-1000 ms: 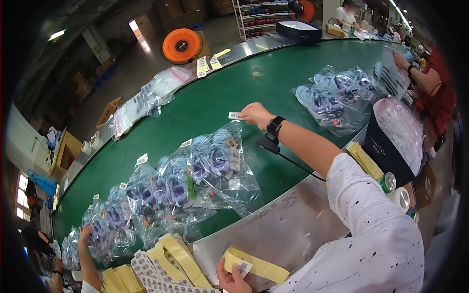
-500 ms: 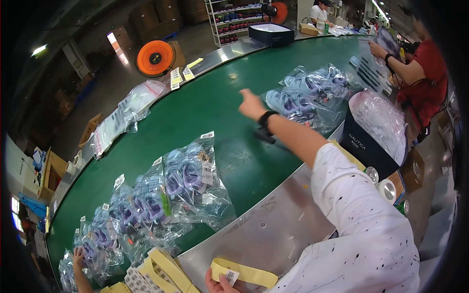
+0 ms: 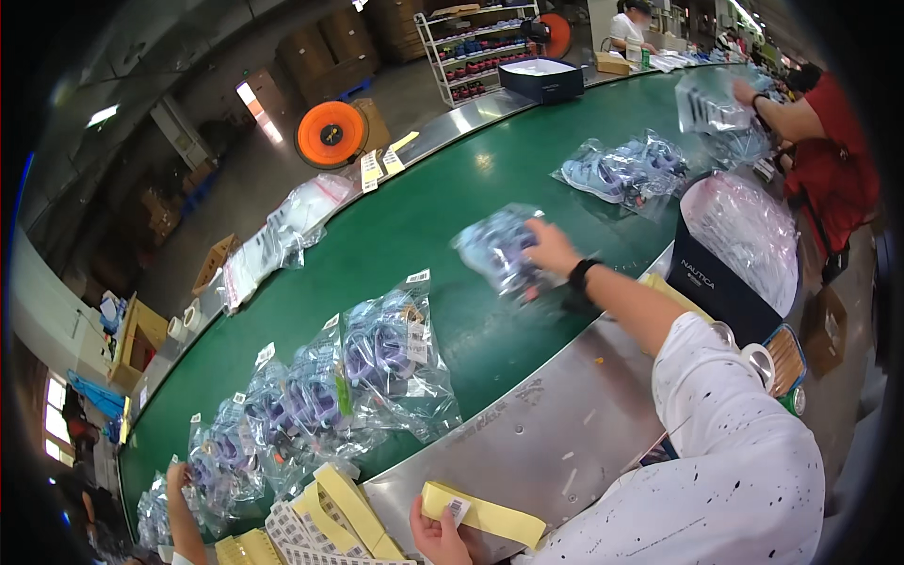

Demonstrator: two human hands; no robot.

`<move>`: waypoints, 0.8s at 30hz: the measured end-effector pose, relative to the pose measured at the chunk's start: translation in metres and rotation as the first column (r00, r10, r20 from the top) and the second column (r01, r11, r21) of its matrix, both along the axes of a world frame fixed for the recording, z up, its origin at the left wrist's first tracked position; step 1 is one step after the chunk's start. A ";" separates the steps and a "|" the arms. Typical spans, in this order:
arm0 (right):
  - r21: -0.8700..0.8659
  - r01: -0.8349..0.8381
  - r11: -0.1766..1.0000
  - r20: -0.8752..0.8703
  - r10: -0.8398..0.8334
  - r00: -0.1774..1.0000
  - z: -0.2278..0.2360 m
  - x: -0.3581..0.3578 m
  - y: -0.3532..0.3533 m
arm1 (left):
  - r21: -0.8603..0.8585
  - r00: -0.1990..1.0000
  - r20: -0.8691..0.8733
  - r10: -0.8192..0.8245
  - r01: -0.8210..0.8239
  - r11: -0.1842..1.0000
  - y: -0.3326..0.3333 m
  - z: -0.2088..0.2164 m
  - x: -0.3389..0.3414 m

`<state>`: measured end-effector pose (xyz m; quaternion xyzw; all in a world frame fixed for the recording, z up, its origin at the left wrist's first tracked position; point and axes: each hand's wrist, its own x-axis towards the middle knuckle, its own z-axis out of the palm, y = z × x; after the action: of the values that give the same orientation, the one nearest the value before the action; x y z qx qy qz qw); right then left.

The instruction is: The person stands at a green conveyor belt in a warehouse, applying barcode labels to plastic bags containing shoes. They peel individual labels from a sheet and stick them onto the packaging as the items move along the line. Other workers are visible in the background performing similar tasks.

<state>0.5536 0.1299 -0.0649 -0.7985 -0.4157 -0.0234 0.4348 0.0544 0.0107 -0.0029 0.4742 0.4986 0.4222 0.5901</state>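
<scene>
Fingers of my right hand (image 3: 554,250) are closed on a clear bag of light blue and purple shoes (image 3: 494,250), pinching its right side; blur hides how each finger sits. I have that bag over the middle of the green worktop (image 3: 386,231), though I cannot tell whether its underside touches. On my left, a row of similar bagged shoes (image 3: 377,353) leans one against another, white labels at the upper corners. More bagged shoes (image 3: 607,174) lie to the right, near a dark box (image 3: 702,278) filled with clear plastic. Down by the metal edge (image 3: 527,414), my left hand (image 3: 439,535) pinches a yellow strip (image 3: 494,513) between thumb and fingers, with a white label on it. Label sheets (image 3: 299,529) lie just beside, leftward. A co-worker's hand (image 3: 177,476) reaches the row's far-left end.
</scene>
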 end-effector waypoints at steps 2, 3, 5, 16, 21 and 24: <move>0.025 -0.135 0.991 0.017 0.135 0.991 -0.002 -0.050 0.022 | 0.059 0.999 0.054 0.003 -0.006 0.998 0.003 -0.010 0.011; 0.014 -0.196 0.981 0.026 0.195 0.980 -0.010 -0.054 0.024 | 0.086 0.995 0.094 -0.026 0.018 0.996 0.003 -0.013 0.022; -0.002 -0.364 0.932 -0.138 0.360 0.923 0.008 -0.104 0.036 | 0.136 0.998 -0.016 -0.053 0.055 0.989 0.005 0.000 0.023; 0.266 -0.879 0.395 0.122 0.891 0.437 0.069 -0.296 -0.030 | 0.284 0.994 -0.037 0.099 -0.084 0.955 0.004 0.014 0.004; 0.266 -0.922 0.281 0.048 0.952 0.304 0.056 -0.322 -0.033 | 0.229 0.984 -0.135 0.116 -0.083 0.970 -0.004 0.042 0.011; 0.258 -0.921 0.294 0.049 0.948 0.316 0.058 -0.319 -0.037 | 0.236 0.985 -0.161 0.070 -0.030 0.971 -0.005 0.043 0.019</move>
<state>0.2343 0.0926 -0.0065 -0.3479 -0.7710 0.2296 0.4814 0.0737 0.0058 0.0402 0.5614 0.5053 0.4510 0.4754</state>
